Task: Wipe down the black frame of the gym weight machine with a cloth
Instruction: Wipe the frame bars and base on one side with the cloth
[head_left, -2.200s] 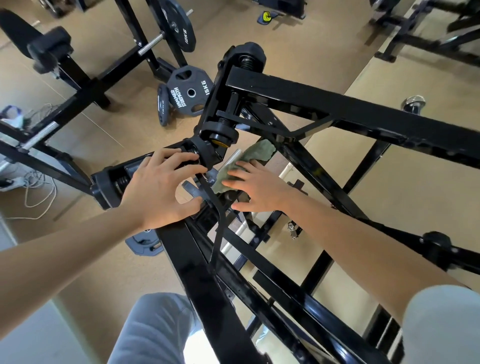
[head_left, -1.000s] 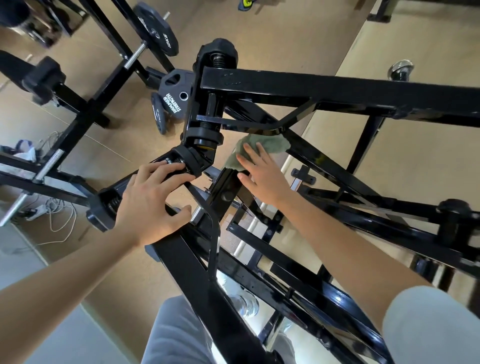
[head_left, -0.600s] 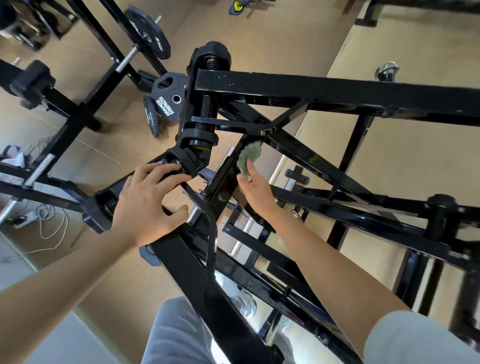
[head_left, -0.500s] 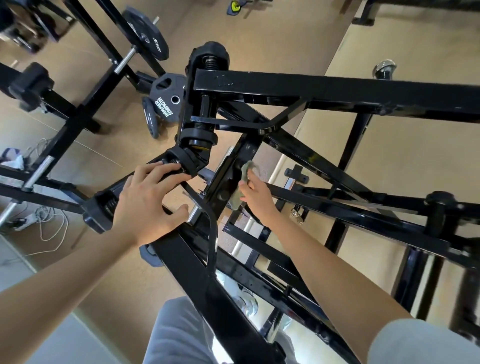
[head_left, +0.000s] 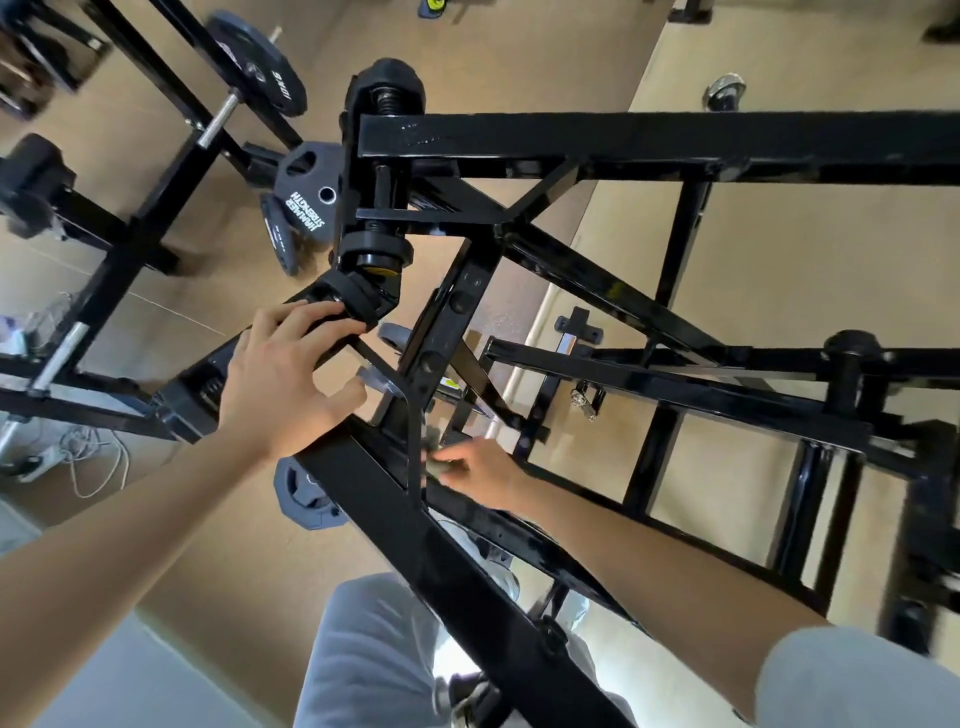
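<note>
Two bare hands are on the black frame (head_left: 623, 140) of the weight machine, seen from above through its crossing beams. The left hand (head_left: 283, 379) holds the frame at the corner joint where a round black collar (head_left: 358, 306) meets a sloping arm: its four fingers are bent over the top of the arm just beside the collar, and the thumb reaches round the near side, so the hand clasps the metal. The right hand (head_left: 480, 467) is lower and further inside the frame, beyond a thick sloping beam (head_left: 467, 582), with its fingers drawn close together in a pinch on a small olive-green cloth (head_left: 435, 466). The cloth is bunched at the fingertips against the inner side of that beam, near the foot of a drilled post (head_left: 452, 322); a thin bent black strap (head_left: 410, 441) crosses in front and hides part of it, and the hand is blurred, so how much cloth touches the metal I cannot tell. On the tan floor (head_left: 493, 62) beneath the frame are dark weight plates: one marked Hammer Strength (head_left: 306, 202) leans by the frame's far left corner, and another plate (head_left: 306, 501) lies flat under the left forearm. A white cable (head_left: 93, 457) lies looped at the floor's left edge. Grey trouser legs (head_left: 374, 649) show below the thick beam, and a grey sleeve (head_left: 857, 675) covers the right upper arm.
</note>
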